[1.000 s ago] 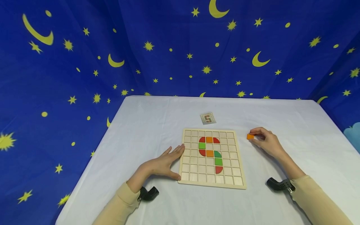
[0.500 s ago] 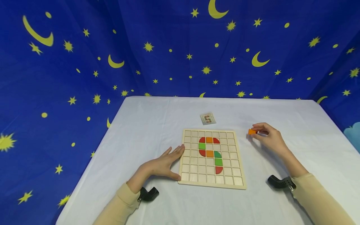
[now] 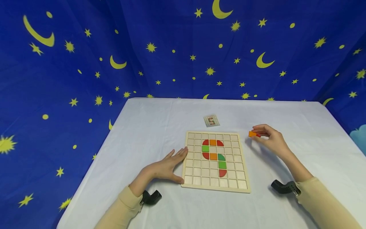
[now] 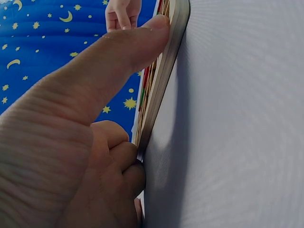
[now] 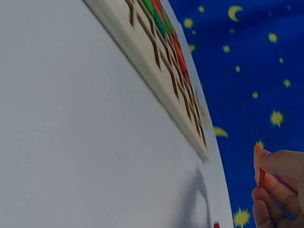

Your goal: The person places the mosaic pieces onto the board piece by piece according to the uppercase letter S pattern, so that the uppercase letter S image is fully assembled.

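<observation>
My left hand (image 3: 167, 167) lies spread against the left edge of a wooden grid board (image 3: 204, 181), its thumb on the near corner, also seen in the left wrist view. Red, orange and green tiles form an S-like shape in the grid, among them a green square tile (image 3: 222, 164) and a red quarter-round tile (image 3: 222, 172). To the right of the board, my right hand (image 3: 271, 141) pinches an orange square tile (image 3: 252, 134) raised over the table. A bit of red (image 3: 258, 135) shows behind that tile, between the same fingers; its shape is mostly hidden.
Behind the board lies a small pattern card (image 3: 211, 121) with an S printed on a grid. A white cloth covers the table (image 3: 160, 117). A blue curtain (image 3: 171, 63) with moons and stars hangs beyond it. Black devices (image 3: 284, 187) are strapped at both wrists.
My right hand has risen and drawn away from me with the orange tile, first shifting right, then back left. The red bit has come into view. My left hand and the board stay put.
</observation>
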### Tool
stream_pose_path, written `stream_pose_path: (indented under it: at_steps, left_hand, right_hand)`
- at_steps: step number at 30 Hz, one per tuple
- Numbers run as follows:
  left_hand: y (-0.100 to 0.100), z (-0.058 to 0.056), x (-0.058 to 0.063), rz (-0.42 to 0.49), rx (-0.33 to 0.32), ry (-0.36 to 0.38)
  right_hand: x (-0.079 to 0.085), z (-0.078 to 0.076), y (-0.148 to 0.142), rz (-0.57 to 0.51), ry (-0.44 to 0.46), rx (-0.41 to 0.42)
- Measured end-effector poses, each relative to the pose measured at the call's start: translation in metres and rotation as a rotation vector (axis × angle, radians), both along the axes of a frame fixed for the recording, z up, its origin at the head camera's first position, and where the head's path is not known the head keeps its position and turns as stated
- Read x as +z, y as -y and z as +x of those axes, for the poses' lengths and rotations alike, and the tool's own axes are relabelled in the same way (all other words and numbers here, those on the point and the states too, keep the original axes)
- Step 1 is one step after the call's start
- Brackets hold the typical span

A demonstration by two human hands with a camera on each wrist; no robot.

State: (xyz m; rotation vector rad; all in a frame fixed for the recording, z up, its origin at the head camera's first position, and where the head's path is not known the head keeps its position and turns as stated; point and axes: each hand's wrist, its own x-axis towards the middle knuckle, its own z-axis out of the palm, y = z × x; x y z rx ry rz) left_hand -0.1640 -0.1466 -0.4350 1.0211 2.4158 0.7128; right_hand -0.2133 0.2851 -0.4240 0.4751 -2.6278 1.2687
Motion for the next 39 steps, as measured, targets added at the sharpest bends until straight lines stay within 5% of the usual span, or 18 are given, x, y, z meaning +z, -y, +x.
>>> stream_pose_path:
  at_steps: [22,24,31,39]
  left_hand:
    - [0.0,0.0,0.001,0.007,-0.004,-0.001]
    - [0.001,-0.001,0.0,0.003,-0.003,-0.002]
    - [0.0,-0.002,-0.003,-0.012,0.001,-0.007]
    - [0.001,-0.001,-0.002,-0.014,-0.004,-0.011]
  right_hand:
    - [0.005,0.042,0.088,-0.05,-0.057,0.334]
    - [0.014,0.049,0.098,-0.054,-0.074,0.366]
    - [0.009,0.053,0.108,-0.056,-0.017,0.398]
    - [0.005,0.059,0.12,-0.067,-0.087,0.48]
